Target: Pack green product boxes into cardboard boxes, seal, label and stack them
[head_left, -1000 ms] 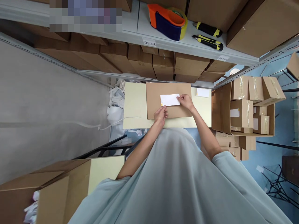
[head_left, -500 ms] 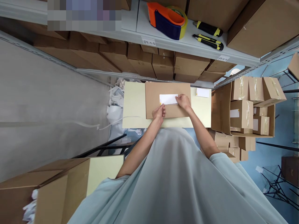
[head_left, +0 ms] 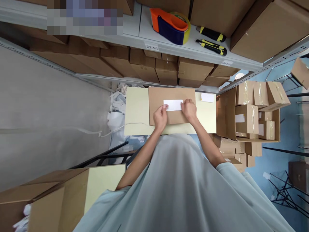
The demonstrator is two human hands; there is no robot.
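Observation:
A white label [head_left: 173,105] lies over the top of a flat brown cardboard box [head_left: 178,119]. My left hand [head_left: 160,118] pinches the label's left end between thumb and finger. At the right end, my right hand [head_left: 189,109] grips the other edge with fingers bent. Whether the label is stuck to the cardboard or held just above it, I cannot tell. Beneath the box is a pale yellow tabletop [head_left: 137,111]. A small stack of white labels [head_left: 207,97] sits on the table to the right of the box.
Above the table, a metal shelf [head_left: 135,37] holds an orange and blue tape dispenser [head_left: 170,27] and two utility knives [head_left: 212,46]. To the right, a large open carton [head_left: 227,112] contains several taped boxes. White paper scraps [head_left: 117,106] lie left of the table.
My left hand has moved up from the label's lower edge to its left end. My right hand stays at the right end. The whole view has shifted slightly.

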